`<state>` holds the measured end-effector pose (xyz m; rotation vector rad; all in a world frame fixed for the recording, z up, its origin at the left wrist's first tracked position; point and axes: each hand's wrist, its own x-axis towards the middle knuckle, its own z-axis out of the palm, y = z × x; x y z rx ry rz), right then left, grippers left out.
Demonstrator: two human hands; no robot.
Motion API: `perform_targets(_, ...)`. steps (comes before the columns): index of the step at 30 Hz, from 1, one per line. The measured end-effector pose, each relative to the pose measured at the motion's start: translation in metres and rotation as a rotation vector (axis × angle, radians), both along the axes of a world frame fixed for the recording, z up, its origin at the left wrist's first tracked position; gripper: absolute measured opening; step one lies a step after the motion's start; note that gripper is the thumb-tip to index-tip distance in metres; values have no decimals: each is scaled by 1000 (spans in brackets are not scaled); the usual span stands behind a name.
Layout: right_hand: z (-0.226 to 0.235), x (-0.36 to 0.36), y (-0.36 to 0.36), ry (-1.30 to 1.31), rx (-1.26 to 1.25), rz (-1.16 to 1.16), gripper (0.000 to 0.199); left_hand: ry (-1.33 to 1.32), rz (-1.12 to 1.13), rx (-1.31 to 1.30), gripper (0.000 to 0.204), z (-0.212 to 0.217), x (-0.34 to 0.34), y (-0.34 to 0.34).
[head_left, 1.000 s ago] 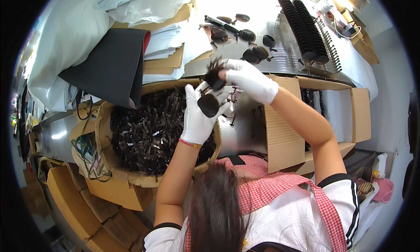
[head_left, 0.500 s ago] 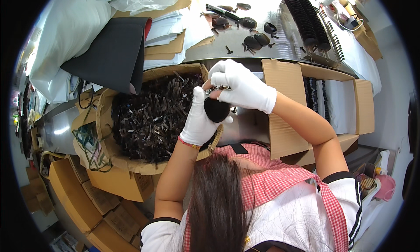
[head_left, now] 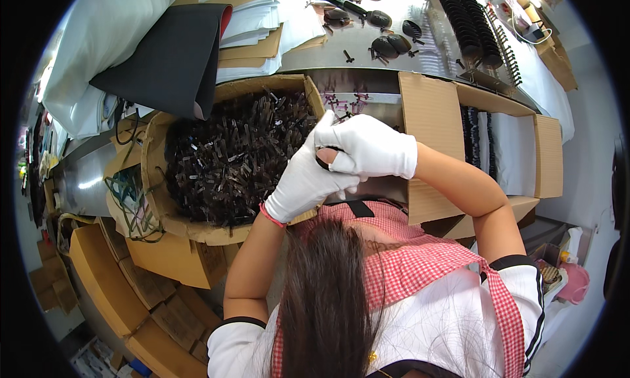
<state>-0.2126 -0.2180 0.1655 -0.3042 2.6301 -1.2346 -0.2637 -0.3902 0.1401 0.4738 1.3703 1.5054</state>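
Note:
My left hand (head_left: 303,178), in a white glove, is closed around a dark sunglass lens (head_left: 322,164), of which only a thin dark edge shows between the hands. Pressed against it from the other side is my gloved right hand (head_left: 380,145); its bare thumb tip lies over the lens, its fingers curled. The gloves cover most of the lens. Just left of my hands stands an open carton (head_left: 152,171) heaped with small dark plastic pieces (head_left: 230,158). Behind my hands, small pinkish pieces (head_left: 354,104) lie on a pale surface.
On the right is an open carton (head_left: 430,148) with dark lenses and white sheets. Dark lenses (head_left: 390,46) and a black pen (head_left: 340,4) lie on the metal table at the back, near a rack of lenses (head_left: 459,27). Papers (head_left: 252,23) and a black sheet (head_left: 164,60) are back left.
My right hand has come down and closed over the lens, hiding most of it. My left fingers now wrap it from below. The pinkish pieces behind have come into sight.

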Motion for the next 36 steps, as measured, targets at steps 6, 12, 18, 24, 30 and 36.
perform_targets(6, -4, 1, -6, -148, -234, -12, 18, -17, -20, 53, 112, 9, 1, -11)
perform_targets(12, -29, 9, -12, -147, -503, -6, 28, 132, -49, 135, 106, -11, 10, -24)
perform_targets(18, -63, 4, -13, -14, -547, 140, 25, 53, -87, 105, 85, -25, 18, -29)
perform_targets(24, -55, 11, -27, -279, -510, 47, 23, -58, -8, 82, 51, -34, 26, -34)
perform_targets(30, -24, -19, -31, -363, -98, 131, 29, -479, 316, 62, 11, -38, 27, -33)
perform_targets(36, -31, -29, -30, 165, 300, 343, 20, -431, 216, 73, 9, -23, 31, -40)
